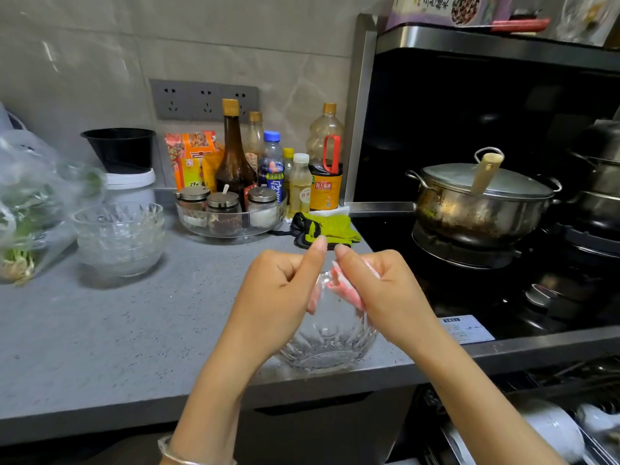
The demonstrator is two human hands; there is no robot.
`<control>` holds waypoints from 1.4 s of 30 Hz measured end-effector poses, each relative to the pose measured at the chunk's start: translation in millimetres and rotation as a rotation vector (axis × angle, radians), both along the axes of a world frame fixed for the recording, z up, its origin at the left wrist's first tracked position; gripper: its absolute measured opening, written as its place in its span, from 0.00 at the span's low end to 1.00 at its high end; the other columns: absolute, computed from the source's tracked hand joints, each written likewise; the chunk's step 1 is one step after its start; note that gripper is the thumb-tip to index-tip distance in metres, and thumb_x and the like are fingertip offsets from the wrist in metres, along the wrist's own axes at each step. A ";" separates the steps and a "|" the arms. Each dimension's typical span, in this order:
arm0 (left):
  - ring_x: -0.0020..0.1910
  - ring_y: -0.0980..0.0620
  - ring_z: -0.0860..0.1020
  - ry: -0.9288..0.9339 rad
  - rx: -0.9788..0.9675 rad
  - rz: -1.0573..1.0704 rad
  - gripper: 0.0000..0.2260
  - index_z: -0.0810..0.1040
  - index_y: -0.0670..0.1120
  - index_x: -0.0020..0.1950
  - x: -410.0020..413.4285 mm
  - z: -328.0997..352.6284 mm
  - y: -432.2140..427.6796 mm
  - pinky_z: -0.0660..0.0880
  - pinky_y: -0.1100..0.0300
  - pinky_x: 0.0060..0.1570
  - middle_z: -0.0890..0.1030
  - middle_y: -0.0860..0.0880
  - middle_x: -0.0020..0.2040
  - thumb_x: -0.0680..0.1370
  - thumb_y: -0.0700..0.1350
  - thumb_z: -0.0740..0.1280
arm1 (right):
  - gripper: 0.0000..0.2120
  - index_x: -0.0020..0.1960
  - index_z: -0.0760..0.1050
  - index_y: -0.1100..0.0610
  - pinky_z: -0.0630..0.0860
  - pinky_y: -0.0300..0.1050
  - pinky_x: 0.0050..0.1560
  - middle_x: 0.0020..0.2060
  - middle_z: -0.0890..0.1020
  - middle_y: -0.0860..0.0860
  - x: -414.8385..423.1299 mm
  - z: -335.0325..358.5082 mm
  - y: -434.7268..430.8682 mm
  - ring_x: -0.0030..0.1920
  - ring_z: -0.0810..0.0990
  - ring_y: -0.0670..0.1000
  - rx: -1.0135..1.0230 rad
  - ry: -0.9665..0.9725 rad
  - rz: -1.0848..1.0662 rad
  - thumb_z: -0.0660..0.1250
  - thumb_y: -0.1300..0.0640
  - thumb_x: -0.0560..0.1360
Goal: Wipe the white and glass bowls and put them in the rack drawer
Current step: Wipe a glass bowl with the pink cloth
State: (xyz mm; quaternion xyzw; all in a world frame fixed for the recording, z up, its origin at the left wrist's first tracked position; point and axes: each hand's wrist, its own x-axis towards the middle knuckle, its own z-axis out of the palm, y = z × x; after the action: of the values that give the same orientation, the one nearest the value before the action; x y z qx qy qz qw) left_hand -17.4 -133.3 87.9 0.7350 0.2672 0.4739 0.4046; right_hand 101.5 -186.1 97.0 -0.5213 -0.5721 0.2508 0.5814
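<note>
- L hand (281, 290): fingers curled round the L rim of the glass bowl (327, 337), gripping it, thumb up.
- R hand (385, 290): clamped on a pink cloth (342, 286), pressing it vs the bowl's R rim.
- Bowl is btwn my 2 hands, low at the front edge of the grey table (100, 330); can't tell if it touches.
- Back L on table, well apart: stack of glass bowls (120, 236).
- Lower R: rack drawer (553, 377) open, white bowls (553, 427) in it.

"海天酱油" on the orange soy sauce bottle label (323, 191).
</note>
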 end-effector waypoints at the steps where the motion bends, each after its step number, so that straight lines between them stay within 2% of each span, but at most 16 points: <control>1: 0.18 0.59 0.63 -0.030 -0.014 0.026 0.27 0.66 0.46 0.19 0.8 -3.0 -1.5 0.62 0.70 0.24 0.65 0.53 0.16 0.75 0.58 0.58 | 0.28 0.21 0.63 0.58 0.67 0.25 0.28 0.16 0.62 0.46 -0.8 -4.1 0.2 0.17 0.65 0.41 0.039 0.026 -0.025 0.57 0.61 0.81; 4: 0.19 0.57 0.60 -0.178 -0.197 0.147 0.28 0.62 0.49 0.19 1.3 -13.4 -4.3 0.59 0.70 0.22 0.61 0.54 0.18 0.78 0.56 0.60 | 0.25 0.27 0.70 0.58 0.69 0.26 0.34 0.23 0.74 0.46 -2.7 -23.4 -2.5 0.27 0.75 0.38 0.160 0.074 -0.141 0.55 0.55 0.83; 6: 0.20 0.57 0.59 -0.297 -0.336 0.228 0.29 0.62 0.49 0.18 4.0 -21.3 -4.3 0.58 0.69 0.21 0.60 0.54 0.19 0.79 0.55 0.60 | 0.16 0.49 0.80 0.50 0.73 0.30 0.49 0.46 0.83 0.45 -8.8 -38.3 -4.4 0.50 0.80 0.37 0.215 0.019 -0.198 0.53 0.48 0.81; 8: 0.20 0.57 0.60 -0.391 -0.419 0.275 0.29 0.62 0.49 0.18 10.1 -26.8 -8.4 0.59 0.67 0.21 0.61 0.55 0.19 0.80 0.55 0.60 | 0.19 0.64 0.74 0.46 0.69 0.45 0.66 0.63 0.76 0.43 -17.4 -49.1 -5.6 0.68 0.70 0.43 0.308 -0.319 -0.336 0.49 0.46 0.81; 10: 0.20 0.58 0.63 -0.477 -0.497 0.257 0.26 0.66 0.50 0.22 17.6 -30.5 -14.0 0.61 0.67 0.21 0.64 0.54 0.20 0.80 0.54 0.59 | 0.21 0.67 0.73 0.50 0.65 0.54 0.69 0.67 0.74 0.46 -23.8 -52.1 -3.1 0.72 0.65 0.50 0.406 -0.640 -0.435 0.48 0.48 0.82; 13: 0.21 0.55 0.68 -0.530 -0.527 0.199 0.24 0.71 0.42 0.28 22.9 -31.4 -21.3 0.64 0.68 0.21 0.69 0.49 0.22 0.80 0.54 0.58 | 0.21 0.63 0.77 0.53 0.67 0.53 0.66 0.63 0.77 0.48 -21.1 -49.3 3.5 0.68 0.71 0.51 0.467 -0.721 -0.453 0.50 0.49 0.81; 17: 0.20 0.56 0.59 -0.546 -0.475 0.315 0.27 0.63 0.49 0.21 16.2 -28.1 -19.8 0.57 0.67 0.21 0.61 0.53 0.20 0.80 0.55 0.58 | 0.20 0.63 0.74 0.44 0.73 0.46 0.61 0.59 0.78 0.41 -7.5 -47.0 10.3 0.62 0.75 0.40 0.306 -0.160 -0.255 0.49 0.44 0.79; 19: 0.20 0.57 0.58 -0.548 -0.469 0.342 0.28 0.62 0.50 0.20 13.7 -27.8 -18.5 0.57 0.67 0.20 0.59 0.54 0.20 0.80 0.55 0.58 | 0.20 0.64 0.71 0.41 0.72 0.45 0.63 0.60 0.77 0.39 -8.7 -51.0 9.6 0.62 0.73 0.38 0.254 -0.032 -0.220 0.47 0.41 0.79; 23: 0.19 0.58 0.61 -0.507 -0.383 0.267 0.27 0.64 0.49 0.20 17.2 -27.2 -16.1 0.60 0.68 0.20 0.63 0.54 0.19 0.78 0.57 0.58 | 0.19 0.67 0.72 0.48 0.68 0.52 0.66 0.65 0.74 0.45 -23.0 -48.5 6.1 0.68 0.70 0.48 0.382 -0.567 -0.404 0.50 0.48 0.81; 26: 0.21 0.56 0.66 -0.462 -0.339 0.186 0.26 0.67 0.44 0.22 18.7 -28.5 -17.3 0.64 0.66 0.23 0.68 0.50 0.20 0.73 0.60 0.58 | 0.18 0.61 0.78 0.52 0.71 0.51 0.61 0.58 0.79 0.46 -20.2 -39.2 8.7 0.62 0.75 0.49 0.402 -0.622 -0.415 0.54 0.50 0.80; 29: 0.20 0.57 0.62 -0.455 -0.343 0.218 0.27 0.65 0.47 0.20 13.2 -29.9 -16.8 0.61 0.67 0.22 0.64 0.52 0.20 0.77 0.58 0.57 | 0.18 0.54 0.80 0.54 0.75 0.40 0.48 0.46 0.80 0.45 -11.5 -29.9 11.8 0.50 0.79 0.43 0.290 -0.314 -0.287 0.54 0.48 0.79; 31: 0.20 0.57 0.61 -0.472 -0.369 0.237 0.27 0.63 0.49 0.20 8.8 -30.3 -15.0 0.62 0.69 0.22 0.62 0.54 0.20 0.79 0.56 0.57 | 0.20 0.47 0.77 0.67 0.74 0.33 0.41 0.37 0.77 0.58 -5.0 -23.2 13.1 0.39 0.77 0.46 0.185 -0.001 -0.133 0.57 0.50 0.77; 34: 0.27 0.49 0.68 -0.507 -0.411 0.174 0.29 0.64 0.41 0.23 2.9 -34.5 -10.7 0.75 0.60 0.39 0.67 0.44 0.25 0.78 0.59 0.59 | 0.21 0.41 0.71 0.73 0.77 0.44 0.47 0.36 0.79 0.64 5.6 -22.1 13.0 0.41 0.80 0.60 0.043 0.296 -0.086 0.63 0.52 0.77; 36: 0.38 0.43 0.70 -0.569 -0.464 0.079 0.33 0.66 0.31 0.32 0.7 -39.6 -7.6 0.72 0.46 0.47 0.73 0.40 0.38 0.76 0.61 0.62 | 0.18 0.45 0.78 0.67 0.76 0.50 0.54 0.46 0.80 0.66 9.5 -27.7 11.0 0.48 0.82 0.60 -0.079 0.465 -0.142 0.65 0.50 0.76; 39: 0.43 0.42 0.69 -0.585 -0.503 0.014 0.36 0.69 0.26 0.39 -3.6 -35.5 -5.1 0.67 0.46 0.48 0.72 0.38 0.45 0.72 0.63 0.65 | 0.12 0.40 0.79 0.52 0.77 0.47 0.46 0.42 0.82 0.53 14.0 -37.3 9.2 0.38 0.83 0.48 -0.155 0.471 -0.210 0.65 0.46 0.75; 42: 0.35 0.45 0.73 -0.384 -0.442 0.029 0.33 0.72 0.31 0.32 -8.0 -33.3 5.6 0.73 0.57 0.42 0.75 0.39 0.34 0.74 0.63 0.63 | 0.27 0.33 0.79 0.62 0.70 0.56 0.43 0.31 0.79 0.57 13.6 -34.5 4.6 0.36 0.75 0.60 -0.175 0.438 -0.196 0.70 0.37 0.67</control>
State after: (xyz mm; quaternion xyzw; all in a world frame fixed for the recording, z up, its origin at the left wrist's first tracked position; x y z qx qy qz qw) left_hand -25.3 -127.6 54.6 0.5220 0.2929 0.5404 0.5914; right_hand 115.1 -181.6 62.5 -0.5561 -0.3553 0.3486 0.6656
